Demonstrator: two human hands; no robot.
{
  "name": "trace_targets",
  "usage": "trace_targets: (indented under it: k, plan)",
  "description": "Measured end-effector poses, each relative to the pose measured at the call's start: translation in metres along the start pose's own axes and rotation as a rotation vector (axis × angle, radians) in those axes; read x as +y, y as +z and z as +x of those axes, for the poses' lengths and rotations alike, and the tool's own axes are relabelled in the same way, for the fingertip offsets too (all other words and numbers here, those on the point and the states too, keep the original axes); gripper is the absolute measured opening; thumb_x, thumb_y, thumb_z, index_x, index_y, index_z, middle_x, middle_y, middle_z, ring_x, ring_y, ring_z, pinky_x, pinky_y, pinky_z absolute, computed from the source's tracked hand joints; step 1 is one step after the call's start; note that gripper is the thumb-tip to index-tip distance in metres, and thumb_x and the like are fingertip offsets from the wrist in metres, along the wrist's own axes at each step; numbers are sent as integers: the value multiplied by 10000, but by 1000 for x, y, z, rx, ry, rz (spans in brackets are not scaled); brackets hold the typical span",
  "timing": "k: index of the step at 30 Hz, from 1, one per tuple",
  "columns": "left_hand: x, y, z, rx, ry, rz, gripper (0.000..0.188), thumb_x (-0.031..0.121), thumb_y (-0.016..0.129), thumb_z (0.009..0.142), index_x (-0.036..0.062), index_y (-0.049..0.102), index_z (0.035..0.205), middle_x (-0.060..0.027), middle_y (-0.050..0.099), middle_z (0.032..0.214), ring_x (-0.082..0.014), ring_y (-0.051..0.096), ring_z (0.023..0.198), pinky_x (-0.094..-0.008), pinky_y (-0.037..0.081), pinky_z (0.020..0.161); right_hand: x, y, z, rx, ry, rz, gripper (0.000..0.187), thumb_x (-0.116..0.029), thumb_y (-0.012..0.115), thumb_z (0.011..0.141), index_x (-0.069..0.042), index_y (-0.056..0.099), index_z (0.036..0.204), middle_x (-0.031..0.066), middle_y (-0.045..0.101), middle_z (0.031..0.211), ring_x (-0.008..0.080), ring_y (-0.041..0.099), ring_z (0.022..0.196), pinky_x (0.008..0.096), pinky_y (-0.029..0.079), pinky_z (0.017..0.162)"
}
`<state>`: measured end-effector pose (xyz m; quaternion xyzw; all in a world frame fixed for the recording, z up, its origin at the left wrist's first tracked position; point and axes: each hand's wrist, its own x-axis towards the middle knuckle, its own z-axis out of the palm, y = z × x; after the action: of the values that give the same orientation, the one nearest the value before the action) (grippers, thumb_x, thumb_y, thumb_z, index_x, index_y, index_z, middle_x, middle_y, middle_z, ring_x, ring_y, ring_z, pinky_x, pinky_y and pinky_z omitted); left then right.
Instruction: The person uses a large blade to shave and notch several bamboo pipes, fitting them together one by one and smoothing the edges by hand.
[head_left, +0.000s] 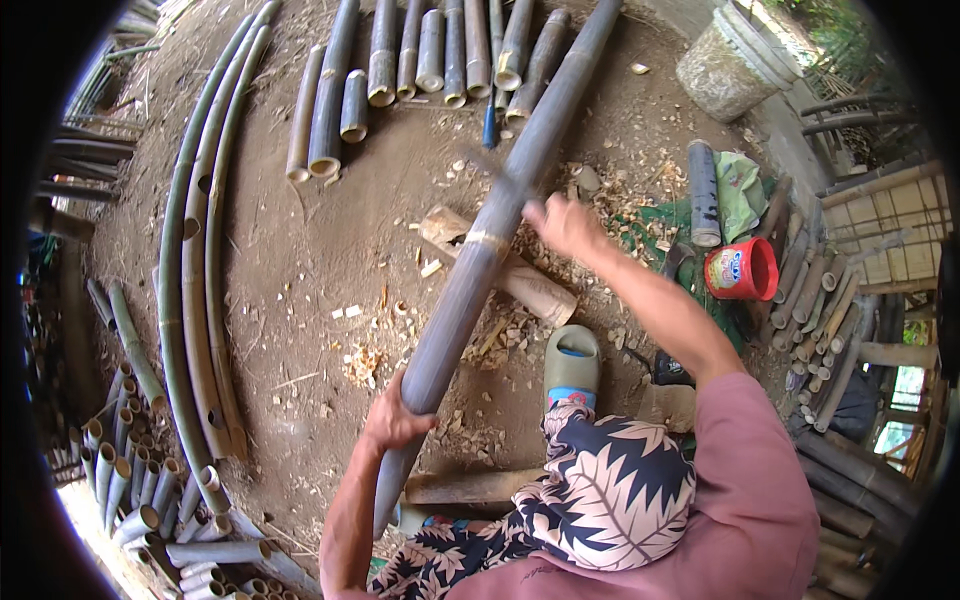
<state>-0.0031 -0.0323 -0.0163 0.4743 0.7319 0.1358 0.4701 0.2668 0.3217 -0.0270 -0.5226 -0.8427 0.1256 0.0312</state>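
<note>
A long grey bamboo pole (455,310) slants from my lap toward the far right and lies across a short, notched log (540,290). My left hand (397,415) is wrapped round the pole's near part. On the pole's right side, my right hand (570,232) is closed on the handle of a knife-like tool (488,165). Motion smears that tool, so its exact shape is unclear; it crosses over the pole. A pale ring (486,240) shows on the pole at a joint, just nearer than my right hand.
Cut bamboo pieces (382,55) lie in a row at the far side. Long split poles (195,230) curve along the left, above stacked tubes (140,490). To the right are a red tub (741,268), a bamboo tube (704,190) and a dirty bucket (735,65). Shavings (362,365) litter the ground.
</note>
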Motion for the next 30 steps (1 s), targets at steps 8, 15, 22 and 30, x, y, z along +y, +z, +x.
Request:
trace_targets:
  k: [8, 15, 22, 30]
  plan:
    - [-45, -27, -178, 206, -175, 451, 1071, 224, 831, 562, 31, 299, 1471, -237, 525, 1175, -410, 546, 1087, -511, 450, 982, 122, -109, 15, 130, 400, 383, 649, -648, 386, 996, -44, 615, 926, -8, 520, 600, 173, 534, 513, 358, 415, 448]
    - [-131, -12, -236, 176, -535, 677, 960, 277, 891, 552, -16, 400, 1323, -199, 471, 1157, -400, 497, 1108, -500, 406, 995, 103, -58, -45, 30, 262, 255, 630, -632, 465, 978, -19, 569, 1085, 75, 625, 705, 241, 639, 615, 414, 511, 562]
    - [2, -16, -54, 151, -129, 436, 1169, 471, 883, 644, -32, 251, 1489, -275, 403, 1422, -417, 421, 1330, -485, 376, 1120, 98, -25, -39, 125, 358, 286, 507, -568, 475, 997, -69, 572, 1000, 58, 592, 717, 194, 565, 591, 385, 435, 505]
    - [30, -1, 24, 306, -158, 430, 766, 297, 816, 674, 62, 464, 1312, -195, 610, 1136, -383, 616, 1061, -501, 529, 899, 58, -15, -22, 48, 102, 134, 601, -660, 323, 1002, -104, 519, 883, -37, 424, 600, 80, 334, 433, 286, 304, 317]
